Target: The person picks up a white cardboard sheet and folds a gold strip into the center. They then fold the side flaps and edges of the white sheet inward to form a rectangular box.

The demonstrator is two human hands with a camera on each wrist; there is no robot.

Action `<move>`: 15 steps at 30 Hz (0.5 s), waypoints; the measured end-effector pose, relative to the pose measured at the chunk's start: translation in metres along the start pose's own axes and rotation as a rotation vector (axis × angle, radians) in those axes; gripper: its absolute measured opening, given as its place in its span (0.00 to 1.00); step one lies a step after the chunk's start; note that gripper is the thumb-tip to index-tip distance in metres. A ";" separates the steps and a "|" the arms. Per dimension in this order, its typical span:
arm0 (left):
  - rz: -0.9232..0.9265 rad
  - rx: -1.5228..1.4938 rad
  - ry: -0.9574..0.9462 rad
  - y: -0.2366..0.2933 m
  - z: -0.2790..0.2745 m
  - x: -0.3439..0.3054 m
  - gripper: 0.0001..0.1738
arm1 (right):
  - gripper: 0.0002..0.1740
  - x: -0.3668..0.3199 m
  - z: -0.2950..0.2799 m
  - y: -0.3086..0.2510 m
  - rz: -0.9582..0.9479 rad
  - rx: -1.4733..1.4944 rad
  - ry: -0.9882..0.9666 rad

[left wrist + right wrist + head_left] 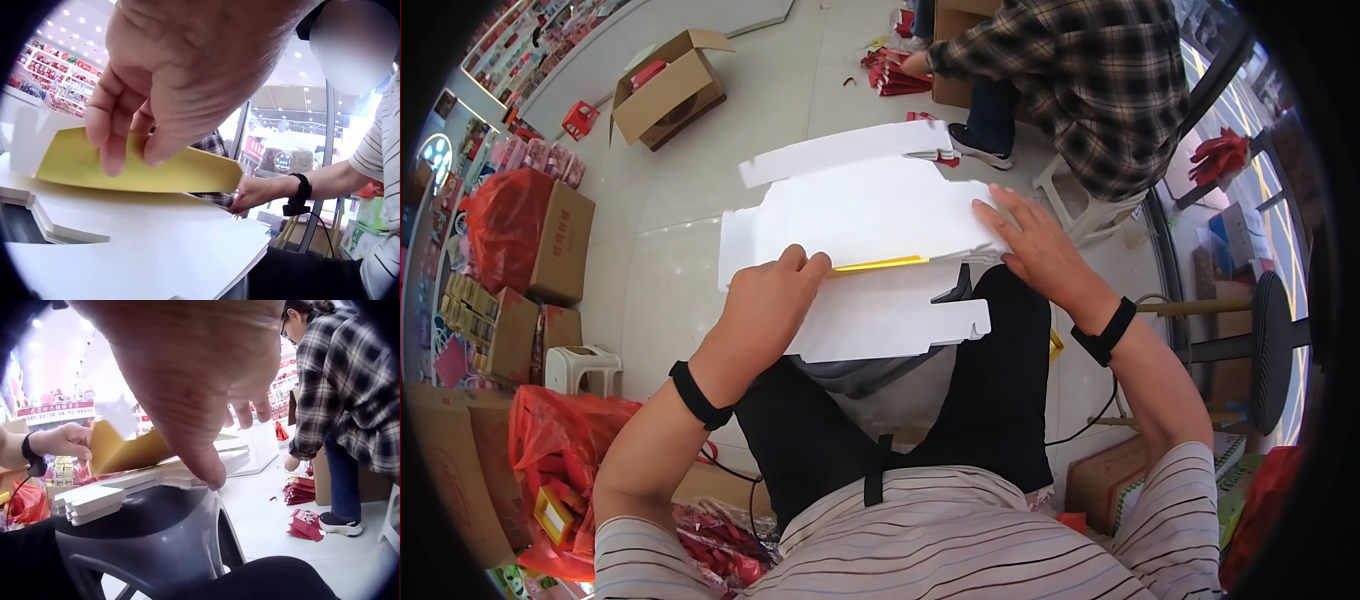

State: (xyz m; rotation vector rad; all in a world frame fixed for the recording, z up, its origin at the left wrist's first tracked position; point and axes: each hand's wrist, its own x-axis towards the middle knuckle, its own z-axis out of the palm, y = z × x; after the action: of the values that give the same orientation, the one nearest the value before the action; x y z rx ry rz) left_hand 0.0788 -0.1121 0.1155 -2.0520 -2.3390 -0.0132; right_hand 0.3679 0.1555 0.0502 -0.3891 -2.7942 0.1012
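Observation:
A flat die-cut cardboard box blank [855, 210], white on the face seen from above, lies over a stack of similar blanks [870, 320] on a dark grey plastic stool [144, 540]. Its near flap [200, 170] is folded up and shows a yellow side. My left hand [765, 305] pinches this flap between thumb and fingers. On the other side, my right hand [1045, 250] lies along the blank's right end, its fingers extended and touching the edge. In the right wrist view the yellow side [128, 450] rises between both hands.
A person in a plaid shirt [1090, 80] bends over red folded bags [890, 75] at the far right, beside a white stool [1090, 210]. An open carton [665, 90] stands far left. Red plastic bags [565, 450] and a small white stool [583, 368] are at my left.

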 end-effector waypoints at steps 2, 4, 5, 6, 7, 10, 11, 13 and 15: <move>0.073 -0.009 0.148 -0.009 -0.002 -0.005 0.06 | 0.52 0.001 0.009 0.009 -0.063 -0.106 0.075; 0.103 -0.035 0.234 -0.018 -0.003 -0.009 0.07 | 0.46 -0.004 -0.010 -0.002 -0.014 0.047 0.026; 0.092 -0.056 0.244 -0.023 -0.003 -0.010 0.08 | 0.45 -0.006 -0.020 -0.010 -0.031 0.045 0.017; 0.081 -0.078 0.254 -0.030 -0.002 -0.011 0.09 | 0.43 -0.010 -0.029 -0.018 -0.047 0.043 0.007; 0.105 -0.139 0.265 -0.038 -0.001 -0.011 0.13 | 0.40 -0.011 -0.038 -0.027 -0.108 0.005 0.043; 0.136 -0.261 0.339 -0.064 0.011 -0.001 0.16 | 0.32 -0.012 -0.051 -0.059 -0.243 -0.035 0.099; 0.144 -0.281 0.313 -0.072 0.013 0.003 0.19 | 0.30 -0.012 -0.050 -0.069 -0.261 0.003 0.089; 0.105 -0.356 0.316 -0.078 0.015 0.015 0.22 | 0.24 -0.008 -0.044 -0.093 -0.323 0.058 0.096; 0.030 -0.329 0.224 -0.077 0.009 0.023 0.28 | 0.28 -0.005 -0.035 -0.118 -0.340 0.174 0.035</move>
State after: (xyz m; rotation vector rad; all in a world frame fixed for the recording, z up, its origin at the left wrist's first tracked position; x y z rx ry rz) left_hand -0.0008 -0.0992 0.1079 -2.0840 -2.2898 -0.6323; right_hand 0.3539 0.0419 0.0950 0.1248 -2.7442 0.2538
